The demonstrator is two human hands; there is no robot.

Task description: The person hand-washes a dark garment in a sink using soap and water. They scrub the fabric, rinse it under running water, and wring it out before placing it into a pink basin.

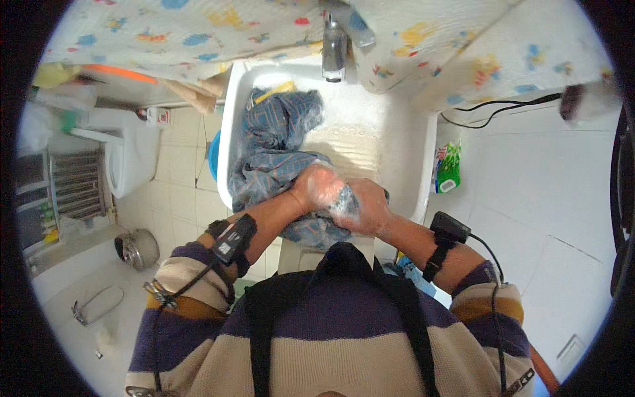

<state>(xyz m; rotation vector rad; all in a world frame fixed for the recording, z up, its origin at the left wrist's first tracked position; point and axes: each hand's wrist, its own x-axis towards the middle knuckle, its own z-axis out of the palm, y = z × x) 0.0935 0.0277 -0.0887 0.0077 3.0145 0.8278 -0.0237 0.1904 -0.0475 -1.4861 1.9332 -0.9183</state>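
Note:
Soapy blue checked cloth [273, 168] with thin orange lines lies bunched along the left side of a white laundry sink [225, 149] and over its front edge. My left hand [325, 186], wet with suds, grips a fold of it. Beside it, nearly touching, my right hand [369, 208] is closed on another foamy part of the cloth. A small dark green edge shows past the right hand; I cannot tell what it is. Moulded washboard ridges [352, 154] lie just beyond my hands. A yellow handle [275, 92] rests on the cloth at the back.
A metal tap [335, 49] overhangs the sink's back, with a patterned curtain [412, 39] around it. Right of the sink sits a green detergent bag [448, 171]. To the left are a blue basin [214, 154], a toilet [129, 154] and a metal pot [139, 248].

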